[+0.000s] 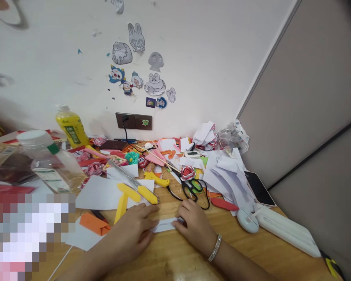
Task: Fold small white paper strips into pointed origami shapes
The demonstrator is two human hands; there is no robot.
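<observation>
A narrow folded strip of white paper lies on the wooden table between my two hands. My left hand holds its left end, the fingers closed on it. At the other end, my right hand pinches the paper between thumb and bent fingers; a beaded bracelet circles that wrist. Just beyond the hands are yellow folded paper strips, a yellow-handled glue gun and black-handled scissors. An orange folded paper piece sits left of my left forearm.
At the left stand a clear bottle and a yellow drink bottle. White sheets, a phone, a mouse and a long white object lie at the right. Paper scraps and a red-white paper flower crowd the back.
</observation>
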